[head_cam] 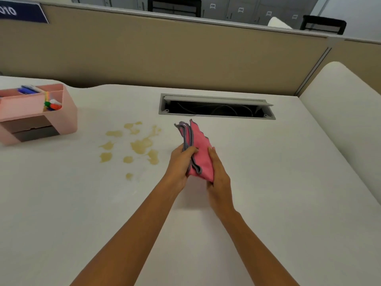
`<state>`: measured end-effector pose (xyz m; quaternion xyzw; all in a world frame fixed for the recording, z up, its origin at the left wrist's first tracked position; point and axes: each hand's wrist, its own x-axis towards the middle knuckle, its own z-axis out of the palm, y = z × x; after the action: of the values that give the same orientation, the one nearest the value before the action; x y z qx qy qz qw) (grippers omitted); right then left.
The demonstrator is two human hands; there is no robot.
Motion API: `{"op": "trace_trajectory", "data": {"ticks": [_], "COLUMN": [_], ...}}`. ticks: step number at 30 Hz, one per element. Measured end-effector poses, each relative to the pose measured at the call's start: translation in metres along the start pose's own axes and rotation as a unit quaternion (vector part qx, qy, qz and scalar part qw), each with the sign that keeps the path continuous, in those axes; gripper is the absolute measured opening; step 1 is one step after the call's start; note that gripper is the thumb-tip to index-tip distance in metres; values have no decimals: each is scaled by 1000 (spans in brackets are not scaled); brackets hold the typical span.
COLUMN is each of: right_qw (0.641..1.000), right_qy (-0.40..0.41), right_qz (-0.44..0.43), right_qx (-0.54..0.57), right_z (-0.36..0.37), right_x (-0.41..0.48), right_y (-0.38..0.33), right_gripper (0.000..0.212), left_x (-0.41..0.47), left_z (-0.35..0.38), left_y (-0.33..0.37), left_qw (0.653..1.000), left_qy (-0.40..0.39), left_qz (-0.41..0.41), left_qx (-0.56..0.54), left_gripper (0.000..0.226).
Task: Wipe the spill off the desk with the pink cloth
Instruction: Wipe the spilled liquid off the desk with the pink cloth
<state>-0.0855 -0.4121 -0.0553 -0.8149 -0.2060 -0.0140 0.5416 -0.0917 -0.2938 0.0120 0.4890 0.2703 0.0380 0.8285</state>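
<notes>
- Both hands meet over the middle of the white tabletop, and between them sits the pink cloth, folded into a thick bundle with a grey hem.
- The left hand has its fingers curled shut over the cloth's left edge; the right hand presses flat against the other side, thumb up along the fabric.
- The cloth's far end stands free above the hands, pointing away from the person; it looks lifted off the surface, though the angle makes that hard to confirm.
- The spill, a scatter of yellowish blotches, lies just left of the hands, untouched and apart from the cloth.
- Further left a pink organiser holds coloured pens.
- Beyond the cloth, an open cable hatch shows wires inside.
</notes>
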Motion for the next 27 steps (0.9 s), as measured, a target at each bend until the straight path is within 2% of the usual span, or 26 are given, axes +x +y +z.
{"op": "trace_trajectory", "data": {"ticks": [4, 6, 9, 12, 15, 18, 20, 22, 24, 27], "right_qw": [990, 974, 955, 937, 924, 897, 914, 931, 925, 899], "right_qy": [-60, -121, -182, -199, -261, -329, -319, -261, -206, -167], "right_qz": [-62, -75, -56, -39, -31, -48, -19, 2, 2, -16], "right_qx": [-112, -176, -226, -284, -278, -291, -251, -254, -320, -404], "right_z": [22, 34, 55, 63, 59, 62, 69, 75, 85, 100], "right_x": [2, -2, -11, -13, -10, -3, 4, 17, 28, 35], "right_y": [-5, -7, -7, -11, -6, -15, -20, -22, -17, -8], "right_gripper": [60, 55, 54, 73, 90, 118, 122, 109, 97, 104], "left_x": [-3, -6, -18, -30, -36, -40, -39, -37, -35, -32], "left_z": [-37, -60, -93, -125, -153, -184, -205, -223, -235, -241], "left_y": [2, -2, -7, -11, -15, -17, -21, -25, -30, -38], "left_qw": [994, 983, 945, 898, 835, 771, 735, 701, 674, 657], "left_qy": [77, 117, 197, 296, 366, 405, 402, 395, 376, 361], "left_qz": [52, 63, 86, 115, 140, 149, 138, 127, 130, 126], "left_qx": [64, 123, 248, 305, 385, 468, 528, 580, 623, 649], "left_gripper": [17, 17, 41, 54, 49, 48, 49, 52, 53, 53]}}
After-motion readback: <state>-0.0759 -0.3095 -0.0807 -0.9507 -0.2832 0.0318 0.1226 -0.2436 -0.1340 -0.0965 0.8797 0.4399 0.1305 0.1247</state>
